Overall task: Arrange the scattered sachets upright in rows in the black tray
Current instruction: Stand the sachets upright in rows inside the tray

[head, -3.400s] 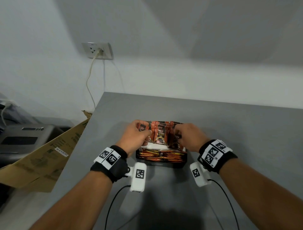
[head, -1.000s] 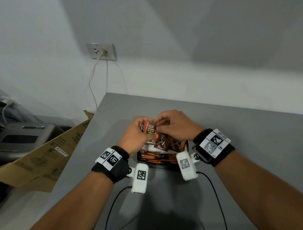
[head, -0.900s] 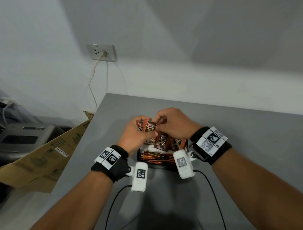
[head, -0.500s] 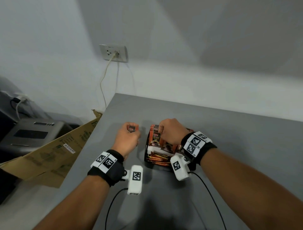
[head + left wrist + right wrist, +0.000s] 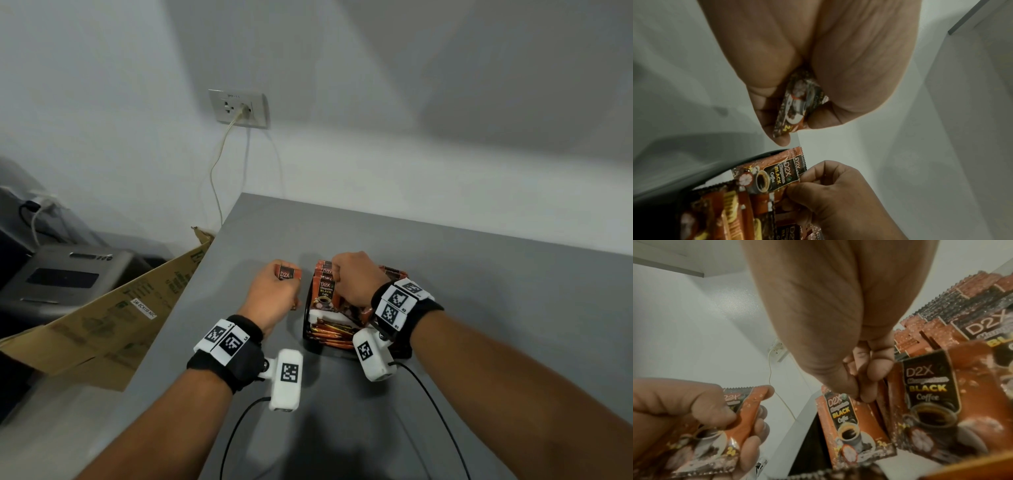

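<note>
Holding sachets beside the tray, frame centre.
Our left hand (image 5: 272, 297) grips one orange foil coffee sachet (image 5: 288, 274); our right hand (image 5: 356, 278) pinches an upright sachet (image 5: 327, 289) in the black plastic tray (image 5: 399, 347).

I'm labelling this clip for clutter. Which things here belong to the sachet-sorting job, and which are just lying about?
Part of the job:
- black tray
- upright sachets in it
- sachet in the left hand
- left hand, right hand

Just lying about:
- cardboard
- wall socket and its cable
- grey machine

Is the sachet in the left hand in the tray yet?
No, out. The left hand grips the sachet above the table, beside the tray.
</note>
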### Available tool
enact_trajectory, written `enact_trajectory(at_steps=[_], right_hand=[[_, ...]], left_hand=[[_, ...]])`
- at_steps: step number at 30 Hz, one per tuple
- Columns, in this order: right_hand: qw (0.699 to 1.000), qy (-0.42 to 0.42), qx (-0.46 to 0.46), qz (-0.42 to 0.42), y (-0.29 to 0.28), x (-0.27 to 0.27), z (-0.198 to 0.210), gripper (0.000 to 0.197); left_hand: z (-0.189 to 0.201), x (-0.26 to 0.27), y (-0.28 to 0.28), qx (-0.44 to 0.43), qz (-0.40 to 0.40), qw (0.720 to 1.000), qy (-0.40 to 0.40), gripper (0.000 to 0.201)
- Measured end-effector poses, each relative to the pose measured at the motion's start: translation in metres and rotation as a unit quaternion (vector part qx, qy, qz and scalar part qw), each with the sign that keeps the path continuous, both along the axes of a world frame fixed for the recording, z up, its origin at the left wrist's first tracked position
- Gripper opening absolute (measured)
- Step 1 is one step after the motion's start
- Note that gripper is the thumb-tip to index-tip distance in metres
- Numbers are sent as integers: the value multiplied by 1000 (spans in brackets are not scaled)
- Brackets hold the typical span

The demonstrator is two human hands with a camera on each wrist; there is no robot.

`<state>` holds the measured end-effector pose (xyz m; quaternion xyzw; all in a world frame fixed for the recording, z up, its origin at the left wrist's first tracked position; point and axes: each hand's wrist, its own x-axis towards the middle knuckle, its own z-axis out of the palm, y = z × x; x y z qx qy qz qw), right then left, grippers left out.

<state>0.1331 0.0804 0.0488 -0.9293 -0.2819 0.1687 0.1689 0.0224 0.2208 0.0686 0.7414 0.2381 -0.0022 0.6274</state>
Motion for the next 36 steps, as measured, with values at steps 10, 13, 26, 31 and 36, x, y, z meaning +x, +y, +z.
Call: enact_trajectory(at_steps=[10,13,26,31,36], right_hand=[[993,25,103,-47,-25,7,26,3],[985,91,148,-22,-36,-1,46,14],[998,47,35,14,-33,-9,33,21],[995,81,-32,51,-10,-15,22,25],[994,83,-42,56,1,-14,19,27]], left_hand=[[-7,0,0,-11,15,1000,2,26],[-1,3,-10,-22,-5,999,-30,32],[-5,8,-4,15,31,999,-23,25],[-12,2,4,31,21,999,-4,22],[-16,-2,7,41,17,999,11,22]])
